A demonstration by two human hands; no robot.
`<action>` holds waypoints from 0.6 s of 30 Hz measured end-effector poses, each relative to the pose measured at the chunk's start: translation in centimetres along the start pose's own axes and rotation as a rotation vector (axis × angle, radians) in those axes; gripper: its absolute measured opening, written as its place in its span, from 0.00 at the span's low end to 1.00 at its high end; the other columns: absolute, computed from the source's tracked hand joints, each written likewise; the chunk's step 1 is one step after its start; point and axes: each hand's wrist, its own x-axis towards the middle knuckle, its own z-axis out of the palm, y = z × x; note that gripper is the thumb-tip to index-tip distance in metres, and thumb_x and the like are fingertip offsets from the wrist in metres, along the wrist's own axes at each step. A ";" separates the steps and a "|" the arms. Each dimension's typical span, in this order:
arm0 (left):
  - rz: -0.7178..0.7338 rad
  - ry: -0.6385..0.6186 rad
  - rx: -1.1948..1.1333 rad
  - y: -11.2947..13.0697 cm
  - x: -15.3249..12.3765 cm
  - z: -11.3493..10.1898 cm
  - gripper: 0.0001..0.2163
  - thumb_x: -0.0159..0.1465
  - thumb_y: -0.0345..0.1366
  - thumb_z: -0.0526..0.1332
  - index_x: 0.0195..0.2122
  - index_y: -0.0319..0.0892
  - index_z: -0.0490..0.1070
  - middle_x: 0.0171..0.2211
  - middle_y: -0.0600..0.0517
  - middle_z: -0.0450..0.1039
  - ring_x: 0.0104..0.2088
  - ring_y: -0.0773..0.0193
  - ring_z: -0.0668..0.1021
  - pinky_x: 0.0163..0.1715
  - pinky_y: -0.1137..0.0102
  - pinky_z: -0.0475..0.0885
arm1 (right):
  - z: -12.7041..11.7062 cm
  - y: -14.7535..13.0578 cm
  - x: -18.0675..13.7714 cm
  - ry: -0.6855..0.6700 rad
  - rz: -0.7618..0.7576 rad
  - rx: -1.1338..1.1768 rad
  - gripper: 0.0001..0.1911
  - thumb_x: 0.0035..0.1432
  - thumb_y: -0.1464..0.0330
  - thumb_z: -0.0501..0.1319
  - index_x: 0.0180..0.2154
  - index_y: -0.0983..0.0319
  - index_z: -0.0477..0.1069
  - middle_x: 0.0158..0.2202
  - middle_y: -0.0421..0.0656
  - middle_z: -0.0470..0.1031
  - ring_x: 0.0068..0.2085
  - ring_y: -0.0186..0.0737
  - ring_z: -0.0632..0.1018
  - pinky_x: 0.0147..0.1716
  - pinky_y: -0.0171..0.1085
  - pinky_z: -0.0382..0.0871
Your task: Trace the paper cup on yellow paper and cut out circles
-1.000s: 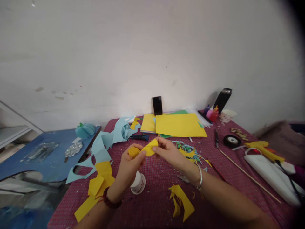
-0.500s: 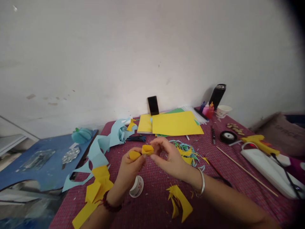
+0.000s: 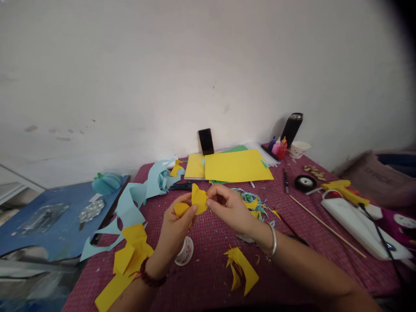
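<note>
Over the red bench (image 3: 208,277), both forearms reach forward; the left hand (image 3: 175,227) and right hand (image 3: 229,208) meet, fingertips pinching one yellow paper (image 3: 196,200) between them.

We are looking at a small yellow paper piece (image 3: 198,200), cut to a rounded, petal-like shape with a pointed upper tip. It is standing nearly upright above the bench (image 3: 208,277), bending into a soft curl along its lower edge. A second lobe of the same yellow paper is showing lower left, tucking under the fingers. The left hand (image 3: 177,225) is pinching it from below and the right hand (image 3: 227,208) is nipping its right edge.
</note>
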 end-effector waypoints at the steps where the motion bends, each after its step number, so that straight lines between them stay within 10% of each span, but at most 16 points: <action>1: -0.007 0.017 -0.007 0.1 0.0 0.0 0.18 0.55 0.42 0.68 0.45 0.40 0.71 0.20 0.57 0.70 0.17 0.73 0.68 0.16 0.78 0.59 | 0.1 0.1 0.1 -0.009 0.034 0.032 0.04 0.56 0.70 0.57 0.29 0.60 0.64 0.25 0.36 0.64 0.25 0.32 0.65 0.24 0.33 0.58; 11: 0.037 0.029 0.153 0.5 0.6 -0.5 0.11 0.54 0.40 0.67 0.28 0.40 0.67 0.19 0.60 0.63 0.19 0.74 0.63 0.18 0.78 0.58 | 0.5 0.6 0.3 0.009 -0.013 -0.069 0.04 0.56 0.72 0.57 0.28 0.60 0.65 0.25 0.36 0.64 0.26 0.32 0.66 0.26 0.33 0.59; 18: 0.094 0.000 0.101 1.0 1.1 -0.5 0.15 0.52 0.36 0.69 0.40 0.40 0.72 0.34 0.53 0.74 0.30 0.68 0.73 0.31 0.74 0.69 | 0.8 0.9 0.3 -0.065 -0.037 -0.070 0.03 0.55 0.72 0.57 0.29 0.61 0.66 0.26 0.38 0.66 0.27 0.33 0.66 0.26 0.33 0.59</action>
